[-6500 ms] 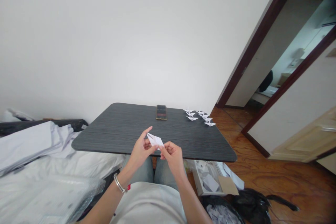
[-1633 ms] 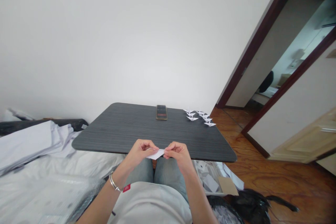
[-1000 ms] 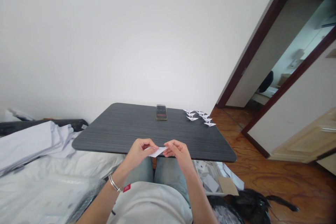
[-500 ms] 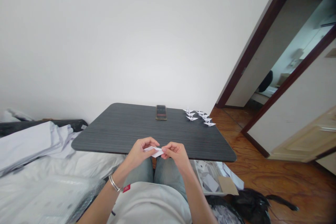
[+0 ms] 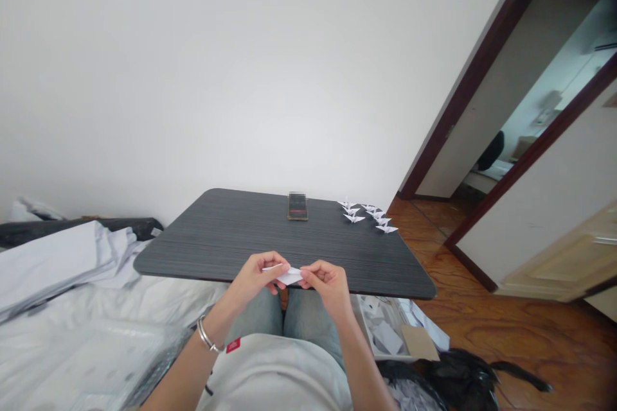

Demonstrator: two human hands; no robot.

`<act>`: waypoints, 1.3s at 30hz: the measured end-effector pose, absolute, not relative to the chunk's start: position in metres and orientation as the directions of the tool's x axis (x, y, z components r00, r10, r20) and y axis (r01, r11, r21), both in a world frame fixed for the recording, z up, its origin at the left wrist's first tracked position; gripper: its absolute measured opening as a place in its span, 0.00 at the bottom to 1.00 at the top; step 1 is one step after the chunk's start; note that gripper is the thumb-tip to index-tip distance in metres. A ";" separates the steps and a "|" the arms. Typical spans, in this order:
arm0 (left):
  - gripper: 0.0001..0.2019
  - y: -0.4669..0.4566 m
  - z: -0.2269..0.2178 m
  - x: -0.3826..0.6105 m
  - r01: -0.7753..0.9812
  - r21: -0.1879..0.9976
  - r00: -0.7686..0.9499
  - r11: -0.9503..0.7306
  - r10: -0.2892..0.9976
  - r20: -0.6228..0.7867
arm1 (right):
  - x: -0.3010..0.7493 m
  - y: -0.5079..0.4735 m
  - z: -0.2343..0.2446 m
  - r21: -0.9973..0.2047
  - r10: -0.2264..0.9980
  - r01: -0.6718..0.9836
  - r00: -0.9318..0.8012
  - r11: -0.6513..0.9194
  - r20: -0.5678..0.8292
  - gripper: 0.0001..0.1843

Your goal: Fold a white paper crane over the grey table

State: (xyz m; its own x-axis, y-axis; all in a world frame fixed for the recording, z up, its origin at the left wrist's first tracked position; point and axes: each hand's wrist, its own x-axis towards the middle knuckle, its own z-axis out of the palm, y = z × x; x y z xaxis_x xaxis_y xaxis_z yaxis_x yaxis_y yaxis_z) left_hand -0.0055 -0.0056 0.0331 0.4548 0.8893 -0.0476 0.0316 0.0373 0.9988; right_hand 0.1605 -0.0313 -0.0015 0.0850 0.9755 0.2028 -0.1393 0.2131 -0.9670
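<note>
Between my hands is a small piece of folded white paper (image 5: 290, 278), held just above the front edge of the dark table (image 5: 202, 231). My left hand (image 5: 259, 275) pinches its left side, thumb on top. At the paper's right end, my right hand (image 5: 326, 279) grips it between thumb and fingers. Part of the paper is hidden by my fingers. Several white folded paper cranes (image 5: 354, 218) stand in two rows at the table's far right.
A phone (image 5: 297, 207) lies near the table's back edge, by the white wall. Left is a bed with stacked white sheets (image 5: 53, 260). Below the table at right are a bin of papers (image 5: 385, 337) and a black bag (image 5: 463, 379). A doorway opens at right.
My left thumb has shifted along the top of the folded paper toward its middle. Both hands keep hold of it in nearly the same place. The view has moved slightly.
</note>
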 end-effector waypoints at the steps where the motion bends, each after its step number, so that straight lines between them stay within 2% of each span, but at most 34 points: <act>1: 0.14 -0.006 0.033 -0.005 0.037 0.999 0.450 0.040 0.891 -0.052 | 0.160 -0.031 -0.001 -0.967 0.976 -0.138 0.085 0.213 0.203 0.08; 20: 0.12 -0.005 0.030 -0.004 0.018 0.999 0.430 0.036 0.902 -0.040 | 0.158 -0.033 0.002 -0.973 0.979 -0.126 0.088 0.196 0.185 0.08; 29: 0.12 -0.005 0.031 0.001 0.097 0.995 0.374 -0.033 0.928 -0.005 | 0.154 -0.028 0.004 -0.981 0.995 -0.167 0.035 0.098 0.093 0.10; 32: 0.14 -0.005 0.031 0.002 0.066 0.997 0.360 -0.032 0.933 0.006 | 0.153 -0.027 0.004 -0.980 0.996 -0.181 0.038 0.086 0.080 0.10; 36: 0.23 -0.007 0.033 0.003 0.017 1.000 0.336 0.005 0.942 -0.010 | 0.154 -0.027 0.005 -0.978 0.995 -0.190 0.069 0.087 0.075 0.11; 39: 0.19 -0.007 0.036 0.003 0.053 0.999 0.364 -0.002 0.931 -0.017 | 0.154 -0.028 0.006 -0.978 0.992 -0.176 0.083 0.112 0.098 0.10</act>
State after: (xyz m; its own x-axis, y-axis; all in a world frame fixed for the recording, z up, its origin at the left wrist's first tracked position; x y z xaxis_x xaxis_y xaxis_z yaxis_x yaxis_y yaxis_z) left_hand 0.0026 -0.0071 0.0355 0.3639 0.9313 -0.0173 0.0526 -0.0020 0.9986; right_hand 0.1539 -0.0279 0.0058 0.0827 0.9917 0.0983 -0.1755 0.1115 -0.9781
